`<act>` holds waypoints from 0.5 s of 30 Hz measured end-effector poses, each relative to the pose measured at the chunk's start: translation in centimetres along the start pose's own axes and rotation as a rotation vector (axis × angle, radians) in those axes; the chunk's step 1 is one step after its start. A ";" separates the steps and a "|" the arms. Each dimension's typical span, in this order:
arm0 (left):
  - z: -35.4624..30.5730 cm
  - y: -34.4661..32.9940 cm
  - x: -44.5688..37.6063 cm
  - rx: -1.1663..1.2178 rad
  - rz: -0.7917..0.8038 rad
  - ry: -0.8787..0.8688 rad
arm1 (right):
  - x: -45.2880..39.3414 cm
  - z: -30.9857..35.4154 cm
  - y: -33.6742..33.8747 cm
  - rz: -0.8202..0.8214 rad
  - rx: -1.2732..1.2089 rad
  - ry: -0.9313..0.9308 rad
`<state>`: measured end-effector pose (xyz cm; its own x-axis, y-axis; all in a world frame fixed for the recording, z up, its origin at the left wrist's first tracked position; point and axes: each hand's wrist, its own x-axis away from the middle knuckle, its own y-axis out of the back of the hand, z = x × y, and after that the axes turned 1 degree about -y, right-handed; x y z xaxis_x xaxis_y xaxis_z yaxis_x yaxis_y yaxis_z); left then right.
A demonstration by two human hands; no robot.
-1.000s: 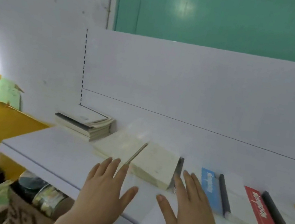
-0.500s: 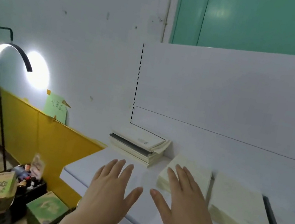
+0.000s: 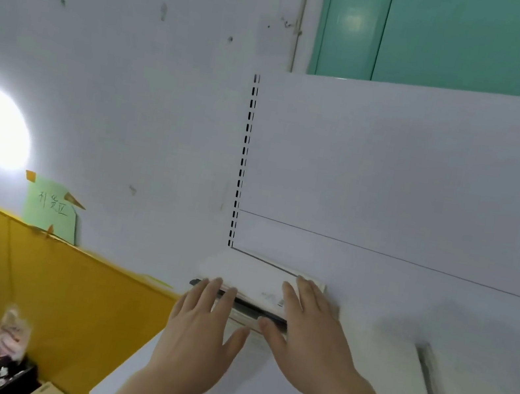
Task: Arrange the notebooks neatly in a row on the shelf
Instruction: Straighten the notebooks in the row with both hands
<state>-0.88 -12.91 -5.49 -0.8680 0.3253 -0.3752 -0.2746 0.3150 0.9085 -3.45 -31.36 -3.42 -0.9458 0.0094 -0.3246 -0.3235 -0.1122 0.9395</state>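
Hands reach the pile of notebooks (image 3: pixel 255 291) in the back left corner of the shelf (image 3: pixel 183 388). Our left hand (image 3: pixel 198 332) and right hand (image 3: pixel 306 337) lie flat, fingers straight, gripping nothing. We think we must next lift one notebook and lay it beside the row (image 3: pixel 400 378).

Both forearms reach forward side by side. The left hand (image 3: pixel 200 332) lies flat, fingers straight and slightly spread. The right hand (image 3: pixel 306 337) matches it, thumb angled inward.
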 end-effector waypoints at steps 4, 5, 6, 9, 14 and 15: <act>3.2 -1.3 -2.7 -0.046 0.039 -0.067 | -1.8 1.7 -1.3 0.022 0.076 -0.072; 3.8 -1.6 -3.2 -0.064 0.062 -0.085 | -1.9 2.0 -1.5 -0.001 0.102 -0.074; 4.4 -1.7 -3.6 -0.088 0.082 -0.102 | -2.0 2.3 -1.8 -0.042 0.136 -0.063; 6.1 -2.4 -4.6 -0.044 0.008 -0.155 | -2.3 3.1 -1.7 -0.106 0.197 -0.023; 7.3 -2.8 -4.9 0.109 -0.089 -0.248 | -3.1 3.5 -0.4 -0.152 0.096 -0.137; 7.5 -2.6 -4.9 0.160 -0.110 -0.252 | -3.1 3.5 -0.1 -0.141 0.067 -0.157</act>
<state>7.19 -8.62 -7.41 -0.7017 0.4859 -0.5211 -0.2750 0.4901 0.8272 -0.57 -27.88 -2.16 -0.8820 0.1753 -0.4374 -0.4492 -0.0325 0.8928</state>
